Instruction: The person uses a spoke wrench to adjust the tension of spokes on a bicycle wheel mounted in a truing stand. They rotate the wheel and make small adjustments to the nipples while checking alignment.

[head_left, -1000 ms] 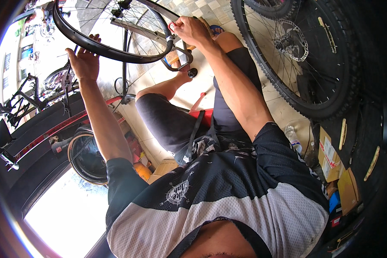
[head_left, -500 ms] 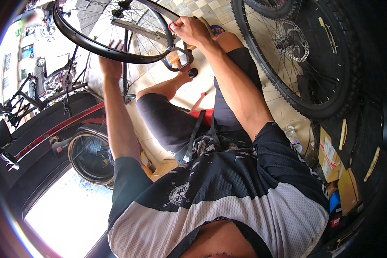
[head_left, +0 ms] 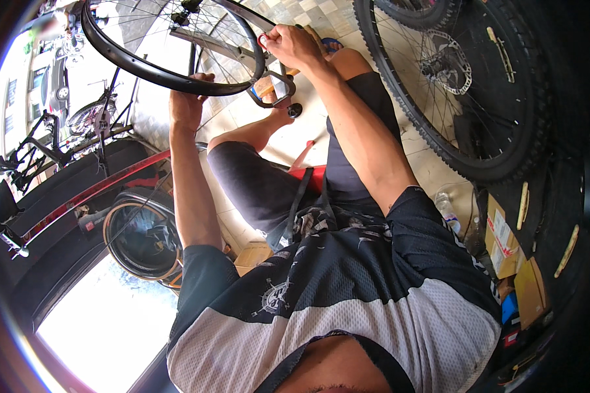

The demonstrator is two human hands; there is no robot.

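A bicycle wheel with a black, tyreless rim (head_left: 141, 77) and thin spokes is mounted in a grey metal truing stand (head_left: 210, 44) at the upper left. My left hand (head_left: 187, 110) is closed on the near part of the rim, fingertips showing above it and thumb below. To the right of the rim, my right hand (head_left: 294, 47) pinches a small red round tool (head_left: 263, 40) beside the stand's arm. Most of that tool is hidden by the fingers. A curved stand bracket (head_left: 283, 92) sits by the rim, just below my right hand.
On the right stands a wheel with a knobbly tyre (head_left: 400, 111) and a disc rotor (head_left: 462, 62). A red bike frame tube (head_left: 98, 193) and another wheel (head_left: 115, 229) are at the left. Cardboard boxes (head_left: 501, 239) and a clear bottle (head_left: 444, 206) lie at lower right.
My left hand, blurred and open by the rim before, has shifted slightly right and closed on the rim. My right hand has stayed at the same place with the red tool.
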